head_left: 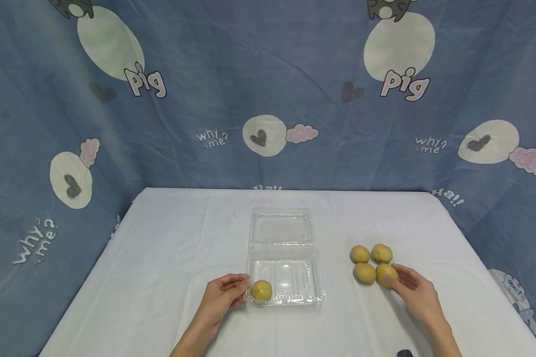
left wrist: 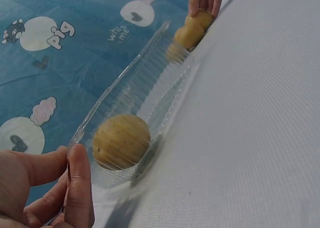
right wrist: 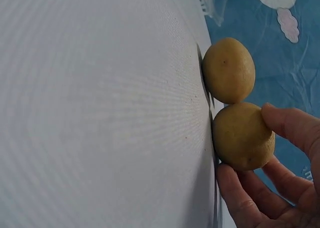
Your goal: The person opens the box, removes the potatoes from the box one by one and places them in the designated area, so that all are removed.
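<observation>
A clear plastic clamshell box (head_left: 290,282) lies with its lid folded back, and one yellow potato (head_left: 261,290) sits in its near left corner. My left hand (head_left: 225,296) pinches the box's left rim between thumb and fingers, as the left wrist view shows up close. Off to the right, four-square on the cloth, is a group of several potatoes (head_left: 365,273). Around the nearest right one, a round potato (right wrist: 243,136), my right hand (head_left: 413,292) has its thumb on one side and fingers on the other. That potato touches its neighbour (right wrist: 229,70) in the right wrist view.
A white cloth (head_left: 183,238) covers the table. Behind and beside it hangs a blue printed curtain (head_left: 232,79). The open lid (head_left: 282,225) extends toward the back of the table. A small dark object (head_left: 404,353) shows at the bottom edge, near the right forearm.
</observation>
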A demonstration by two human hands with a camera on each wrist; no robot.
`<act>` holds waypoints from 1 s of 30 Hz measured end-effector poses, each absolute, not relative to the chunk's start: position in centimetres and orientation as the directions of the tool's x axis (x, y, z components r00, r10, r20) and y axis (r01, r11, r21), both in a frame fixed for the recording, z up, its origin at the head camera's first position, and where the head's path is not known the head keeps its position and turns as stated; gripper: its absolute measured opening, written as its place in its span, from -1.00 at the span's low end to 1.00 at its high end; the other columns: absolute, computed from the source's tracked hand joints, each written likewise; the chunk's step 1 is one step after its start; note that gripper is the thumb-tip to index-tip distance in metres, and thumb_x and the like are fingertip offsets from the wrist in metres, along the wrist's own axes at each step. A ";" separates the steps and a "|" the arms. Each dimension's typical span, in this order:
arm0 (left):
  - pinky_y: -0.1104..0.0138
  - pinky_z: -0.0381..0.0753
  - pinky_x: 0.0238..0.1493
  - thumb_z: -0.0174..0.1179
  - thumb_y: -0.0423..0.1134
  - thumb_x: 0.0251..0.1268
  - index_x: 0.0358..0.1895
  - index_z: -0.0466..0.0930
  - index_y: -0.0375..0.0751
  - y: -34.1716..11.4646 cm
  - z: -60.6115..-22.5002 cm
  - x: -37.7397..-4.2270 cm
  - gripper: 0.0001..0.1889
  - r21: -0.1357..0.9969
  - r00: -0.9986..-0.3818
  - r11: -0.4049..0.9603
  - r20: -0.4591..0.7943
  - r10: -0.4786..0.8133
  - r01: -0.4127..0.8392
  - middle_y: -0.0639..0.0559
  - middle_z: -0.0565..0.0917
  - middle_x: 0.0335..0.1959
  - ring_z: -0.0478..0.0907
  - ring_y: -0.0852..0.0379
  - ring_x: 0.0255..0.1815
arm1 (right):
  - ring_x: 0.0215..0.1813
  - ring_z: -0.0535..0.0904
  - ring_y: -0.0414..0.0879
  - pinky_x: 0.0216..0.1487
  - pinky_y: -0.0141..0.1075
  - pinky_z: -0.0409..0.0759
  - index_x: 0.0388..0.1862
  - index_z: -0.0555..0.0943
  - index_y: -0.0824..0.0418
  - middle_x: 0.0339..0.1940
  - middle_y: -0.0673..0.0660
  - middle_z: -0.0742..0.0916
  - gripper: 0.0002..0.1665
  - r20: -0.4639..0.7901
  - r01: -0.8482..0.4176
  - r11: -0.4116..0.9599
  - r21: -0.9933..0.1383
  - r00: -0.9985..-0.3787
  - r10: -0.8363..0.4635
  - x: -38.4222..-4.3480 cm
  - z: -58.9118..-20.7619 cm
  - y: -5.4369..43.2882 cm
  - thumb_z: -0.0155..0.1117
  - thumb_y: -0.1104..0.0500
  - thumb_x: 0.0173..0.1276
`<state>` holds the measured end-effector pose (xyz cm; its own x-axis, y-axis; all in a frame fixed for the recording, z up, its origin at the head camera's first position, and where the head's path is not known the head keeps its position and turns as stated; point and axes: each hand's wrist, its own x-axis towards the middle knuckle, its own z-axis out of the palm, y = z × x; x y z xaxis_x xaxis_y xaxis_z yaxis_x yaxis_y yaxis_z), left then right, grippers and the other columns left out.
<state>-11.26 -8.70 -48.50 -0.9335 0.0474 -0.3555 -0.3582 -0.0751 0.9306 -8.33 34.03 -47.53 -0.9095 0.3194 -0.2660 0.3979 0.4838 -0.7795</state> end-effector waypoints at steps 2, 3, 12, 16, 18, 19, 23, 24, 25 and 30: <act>0.35 0.72 -0.31 0.34 -0.34 0.24 0.02 0.58 -0.46 -8.7 -48.5 -11.2 -0.66 0.931 -0.934 -0.078 -0.354 0.050 -0.357 -0.07 0.66 -0.25 0.59 0.13 -0.31 | 0.34 0.35 0.32 0.26 0.11 0.43 0.45 0.26 0.32 0.36 0.45 0.41 0.17 -0.271 0.400 0.481 -0.781 -0.909 0.316 -8.4 -47.5 34.1 0.23 -0.49 0.16; 0.35 0.72 -0.31 0.34 -0.34 0.24 0.02 0.58 -0.46 -8.7 -48.5 -11.2 -0.66 0.931 -0.934 -0.079 -0.353 0.052 -0.357 -0.06 0.66 -0.25 0.59 0.14 -0.32 | 0.34 0.34 0.32 0.27 0.11 0.43 0.45 0.26 0.32 0.36 0.45 0.41 0.17 -0.273 0.401 0.478 -0.781 -0.909 0.316 -8.4 -47.5 34.0 0.23 -0.49 0.16; 0.35 0.72 -0.31 0.35 -0.34 0.24 0.01 0.58 -0.47 -8.7 -48.3 -11.2 -0.66 0.933 -0.936 -0.082 -0.347 0.055 -0.350 -0.08 0.67 -0.26 0.59 0.14 -0.34 | 0.36 0.30 0.35 0.30 0.13 0.40 0.47 0.23 0.32 0.38 0.47 0.37 0.20 -0.285 0.411 0.482 -0.774 -0.905 0.315 -8.6 -47.4 34.0 0.21 -0.51 0.16; 0.35 0.72 -0.30 0.35 -0.34 0.24 0.02 0.58 -0.48 -8.8 -48.4 -11.2 -0.65 0.933 -0.936 -0.086 -0.346 0.059 -0.350 -0.08 0.67 -0.25 0.59 0.14 -0.33 | 0.37 0.29 0.35 0.30 0.13 0.39 0.47 0.23 0.32 0.39 0.46 0.36 0.19 -0.286 0.412 0.474 -0.778 -0.904 0.317 -8.6 -47.3 34.0 0.21 -0.50 0.17; 0.35 0.72 -0.30 0.34 -0.34 0.24 0.02 0.57 -0.48 -8.8 -48.4 -11.3 -0.65 0.933 -0.937 -0.086 -0.344 0.060 -0.349 -0.08 0.66 -0.25 0.59 0.14 -0.33 | 0.38 0.28 0.35 0.31 0.13 0.38 0.47 0.23 0.32 0.39 0.46 0.35 0.18 -0.288 0.414 0.471 -0.779 -0.903 0.318 -8.5 -47.3 34.0 0.20 -0.50 0.18; 0.35 0.72 -0.30 0.34 -0.34 0.24 0.02 0.57 -0.48 -8.8 -48.4 -11.3 -0.65 0.934 -0.937 -0.086 -0.344 0.060 -0.348 -0.08 0.66 -0.25 0.59 0.14 -0.33 | 0.38 0.27 0.35 0.31 0.14 0.38 0.47 0.22 0.33 0.40 0.46 0.35 0.19 -0.290 0.415 0.470 -0.779 -0.903 0.317 -8.5 -47.2 34.0 0.20 -0.50 0.18; 0.35 0.72 -0.29 0.34 -0.34 0.25 0.02 0.57 -0.48 -8.8 -48.4 -11.3 -0.66 0.934 -0.937 -0.089 -0.343 0.060 -0.347 -0.08 0.66 -0.25 0.60 0.13 -0.32 | 0.39 0.26 0.36 0.31 0.15 0.37 0.48 0.21 0.32 0.41 0.46 0.34 0.19 -0.296 0.419 0.474 -0.774 -0.902 0.314 -8.4 -47.0 34.1 0.17 -0.51 0.19; 0.35 0.72 -0.29 0.34 -0.34 0.25 0.02 0.58 -0.48 -8.8 -48.4 -11.3 -0.66 0.933 -0.937 -0.089 -0.344 0.061 -0.348 -0.08 0.66 -0.25 0.60 0.13 -0.32 | 0.39 0.26 0.36 0.31 0.16 0.38 0.48 0.21 0.31 0.40 0.46 0.34 0.18 -0.297 0.419 0.477 -0.772 -0.902 0.313 -8.4 -47.0 34.2 0.16 -0.51 0.20; 0.35 0.72 -0.29 0.34 -0.34 0.24 0.02 0.58 -0.48 -8.8 -48.4 -11.3 -0.66 0.933 -0.937 -0.090 -0.344 0.062 -0.349 -0.07 0.66 -0.25 0.60 0.13 -0.31 | 0.39 0.26 0.36 0.30 0.16 0.38 0.49 0.21 0.30 0.40 0.46 0.35 0.17 -0.299 0.422 0.480 -0.769 -0.902 0.312 -8.3 -47.0 34.2 0.15 -0.51 0.20; 0.35 0.72 -0.29 0.35 -0.34 0.24 0.02 0.58 -0.48 -8.8 -48.3 -11.2 -0.65 0.934 -0.937 -0.086 -0.343 0.063 -0.347 -0.07 0.67 -0.25 0.60 0.13 -0.31 | 0.37 0.30 0.35 0.26 0.14 0.44 0.48 0.23 0.27 0.39 0.44 0.38 0.10 -0.295 0.420 0.488 -0.765 -0.902 0.314 -7.9 -47.0 34.4 0.15 -0.47 0.25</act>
